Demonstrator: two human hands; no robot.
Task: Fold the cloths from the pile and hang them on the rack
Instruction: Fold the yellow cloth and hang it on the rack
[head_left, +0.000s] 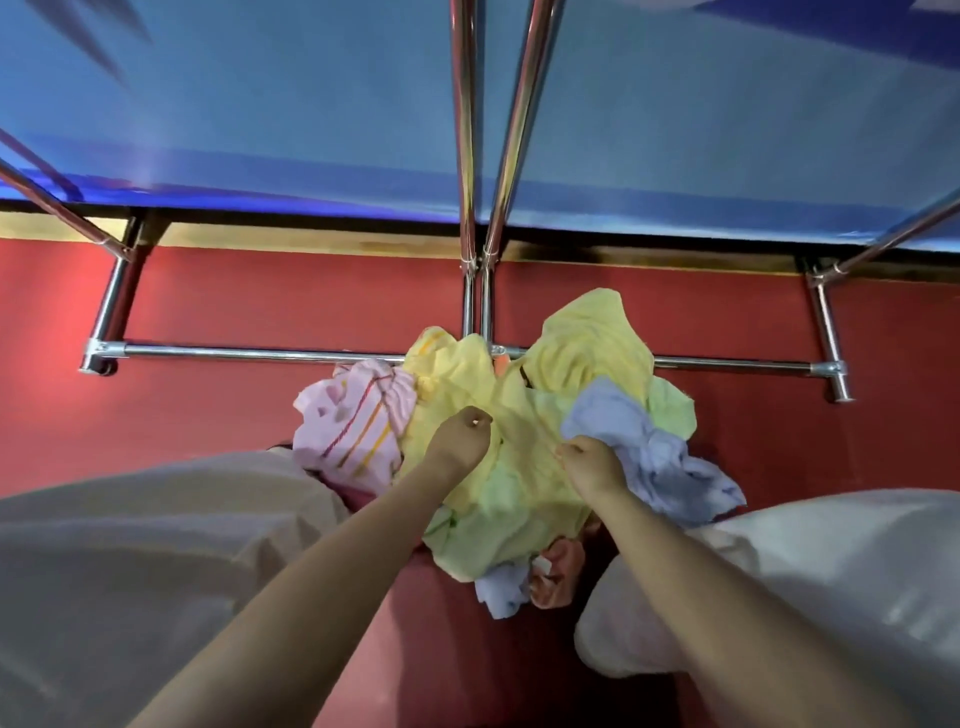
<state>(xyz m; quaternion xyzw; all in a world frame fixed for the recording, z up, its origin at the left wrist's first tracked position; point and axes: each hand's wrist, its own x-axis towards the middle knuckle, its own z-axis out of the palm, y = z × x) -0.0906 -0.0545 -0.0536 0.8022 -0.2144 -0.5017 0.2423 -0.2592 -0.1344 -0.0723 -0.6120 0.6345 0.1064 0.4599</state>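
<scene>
A pile of cloths lies on the red floor in front of me. A big yellow cloth (524, 415) sits on top, with a pink striped cloth (358, 421) at its left and a pale blue cloth (660, 457) at its right. My left hand (462, 436) and my right hand (589, 462) both pinch the yellow cloth near its middle, fingers closed on the fabric. The chrome rack (260, 354) stands just behind the pile, its low bar crossing the view and two uprights (478, 156) rising at the centre. No cloth hangs on the bars that I see.
My knees in light trousers (156, 545) flank the pile on both sides. A blue wall (260, 104) rises behind the rack. More small cloths, blue (501, 592) and orange (558, 571), poke out at the pile's near edge.
</scene>
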